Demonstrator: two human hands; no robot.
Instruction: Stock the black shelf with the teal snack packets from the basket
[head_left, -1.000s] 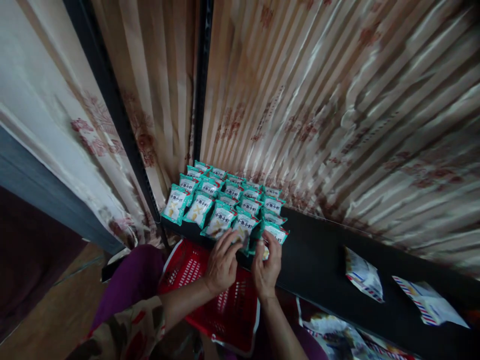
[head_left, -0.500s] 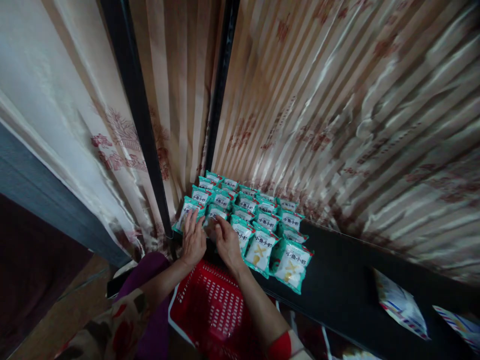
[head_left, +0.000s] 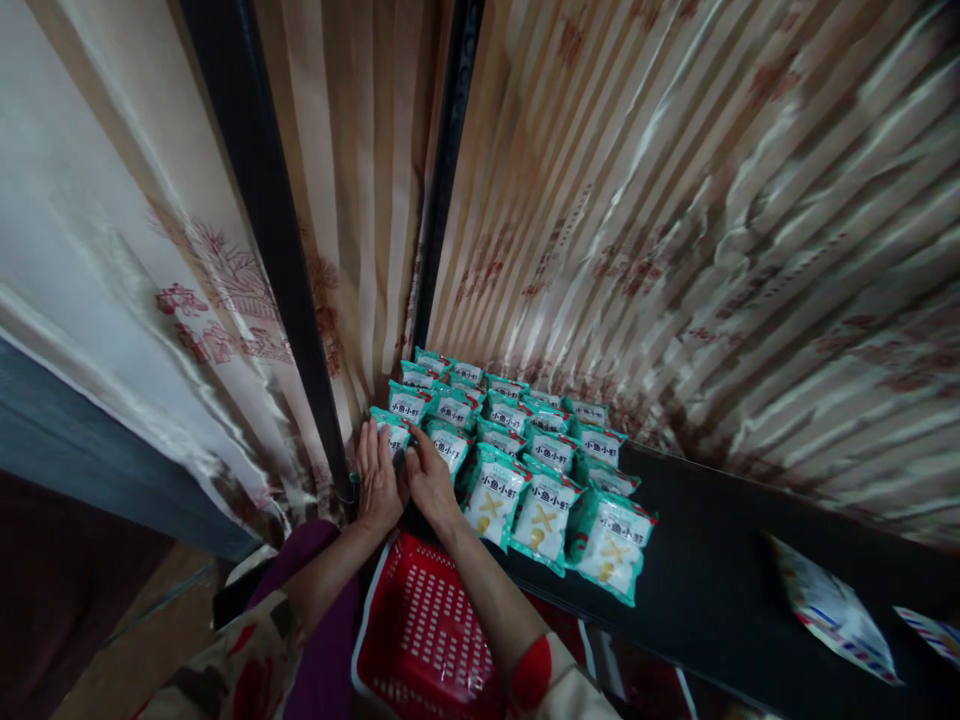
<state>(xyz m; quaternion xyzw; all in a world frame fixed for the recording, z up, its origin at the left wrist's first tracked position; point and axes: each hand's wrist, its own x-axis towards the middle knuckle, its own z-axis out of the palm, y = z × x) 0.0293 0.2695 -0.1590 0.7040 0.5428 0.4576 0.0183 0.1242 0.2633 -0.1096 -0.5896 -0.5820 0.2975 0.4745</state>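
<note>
Gap at 4 o'clock from the snack bags (head_left: 551, 505)
Black shelf (head_left: 705, 560) is open till that striped packet (head_left: 836, 612); post (head_left: 275, 230) blocks 10, curtain (head_left: 600, 220) 12.

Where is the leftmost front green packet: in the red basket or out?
Out: the packet is on the black shelf, with the left hand partly covering it; the red basket is lower.

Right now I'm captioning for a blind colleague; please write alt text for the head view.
A person's left hand covers part of the front-left teal-and-white snack packet, with the right hand at its right side. Rows of matching packets sit on a black shelf; a striped-edged packet lies farther right, and a red perforated basket shows below.
</note>
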